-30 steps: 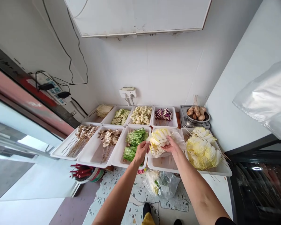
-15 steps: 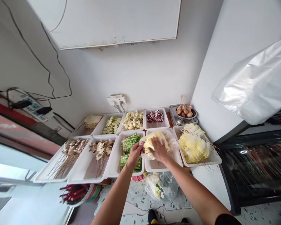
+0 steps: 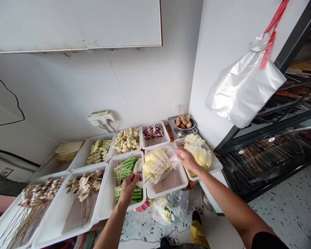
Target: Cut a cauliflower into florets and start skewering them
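Note:
In the head view, skewered pale yellow cabbage leaves lie in a clear plastic bag over a white tray. My left hand is closed on the bag's left edge, thumb and fingers pinched together, above the skewered green stalks. At the opposite side my right hand is closed on the bag's right edge, its fingertips partly hidden by plastic. Just right of it, a second tray holds more skewered cabbage.
Trays of skewered eggplant, cauliflower, sliced green vegetable and mushrooms surround the bag. A metal bowl stands behind. A hanging plastic bag bundle and dark shelving are on the right.
My right hand has moved from lying flat on the cabbage to the bag's right edge. The bag now spreads wider, with the cabbage more exposed to view. My view has turned to the right.

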Demonstrator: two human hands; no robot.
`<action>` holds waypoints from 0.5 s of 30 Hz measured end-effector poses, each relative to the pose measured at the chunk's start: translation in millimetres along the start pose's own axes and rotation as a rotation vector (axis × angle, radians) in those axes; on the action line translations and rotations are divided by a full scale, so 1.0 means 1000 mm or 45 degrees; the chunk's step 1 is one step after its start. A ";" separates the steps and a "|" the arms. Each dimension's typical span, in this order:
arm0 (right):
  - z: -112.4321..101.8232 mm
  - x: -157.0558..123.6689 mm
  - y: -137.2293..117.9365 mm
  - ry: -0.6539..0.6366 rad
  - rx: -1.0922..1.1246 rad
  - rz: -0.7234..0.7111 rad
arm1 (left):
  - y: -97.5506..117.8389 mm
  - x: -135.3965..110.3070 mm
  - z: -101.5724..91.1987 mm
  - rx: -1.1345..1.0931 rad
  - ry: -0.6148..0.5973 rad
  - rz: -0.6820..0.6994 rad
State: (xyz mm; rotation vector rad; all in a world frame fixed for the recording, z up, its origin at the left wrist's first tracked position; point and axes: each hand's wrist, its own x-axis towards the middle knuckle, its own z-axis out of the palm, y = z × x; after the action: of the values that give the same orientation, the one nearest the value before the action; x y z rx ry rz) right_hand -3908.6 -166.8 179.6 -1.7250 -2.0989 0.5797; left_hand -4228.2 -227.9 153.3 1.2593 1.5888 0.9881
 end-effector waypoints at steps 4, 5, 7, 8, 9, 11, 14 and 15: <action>-0.061 0.008 0.112 0.018 -0.081 0.388 | -0.004 -0.010 -0.002 0.475 0.144 -0.095; -0.068 0.011 0.134 -0.020 -0.082 0.431 | -0.004 -0.013 -0.002 0.574 0.219 -0.119; -0.070 0.015 0.167 -0.115 -0.067 0.463 | 0.000 -0.020 0.004 0.706 0.432 -0.109; -0.069 0.017 0.179 -0.161 -0.055 0.461 | 0.004 -0.023 0.008 0.747 0.553 -0.070; -0.066 0.019 0.188 -0.204 -0.043 0.453 | 0.009 -0.026 0.015 0.783 0.662 -0.011; -0.061 0.024 0.200 -0.265 -0.024 0.435 | 0.021 -0.030 0.031 0.849 0.802 0.130; -0.059 0.033 0.212 -0.313 0.008 0.410 | 0.039 -0.034 0.061 0.870 0.849 0.239; -0.060 0.036 0.215 -0.332 0.030 0.396 | 0.044 -0.035 0.072 0.853 0.850 0.242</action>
State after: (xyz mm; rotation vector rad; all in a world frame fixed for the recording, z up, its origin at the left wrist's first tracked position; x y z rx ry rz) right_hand -3704.9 -90.0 118.2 -2.0758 -1.9854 0.9614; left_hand -4142.4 -248.9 177.0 1.6459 2.4956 1.1059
